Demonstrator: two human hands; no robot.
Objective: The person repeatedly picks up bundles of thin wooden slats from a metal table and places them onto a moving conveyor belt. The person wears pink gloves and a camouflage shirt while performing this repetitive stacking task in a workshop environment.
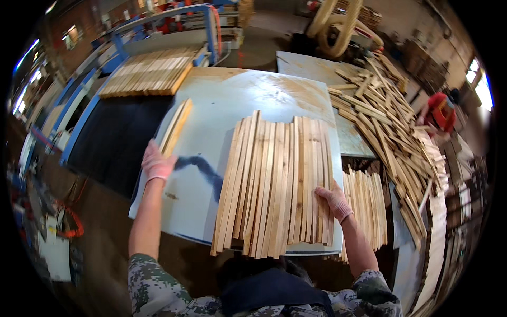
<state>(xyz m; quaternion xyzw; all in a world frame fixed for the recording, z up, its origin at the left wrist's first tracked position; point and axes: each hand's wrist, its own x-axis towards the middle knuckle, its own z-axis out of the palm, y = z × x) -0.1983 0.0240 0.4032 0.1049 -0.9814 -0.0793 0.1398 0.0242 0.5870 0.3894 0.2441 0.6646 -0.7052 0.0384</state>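
A pale board-like table [198, 111] lies in front of me. At its left side my left hand [158, 162], in a pinkish work glove, is closed round the near end of a few narrow wooden strips [177, 127]. A broad row of wooden strips [269, 185] lies side by side on the table's right half, their ends uneven. My right hand [335, 200], also gloved, grips the right edge of this row, its thumb over the top strips. The rest of its fingers are partly hidden at the row's side.
Left of the table runs a dark conveyor belt [121, 129] with a blue frame, bearing a row of strips [150, 71]. To the right are more stacked strips [367, 206] and a loose heap of wood [388, 127]. A person in red [441, 113] is at far right, beyond the heap.
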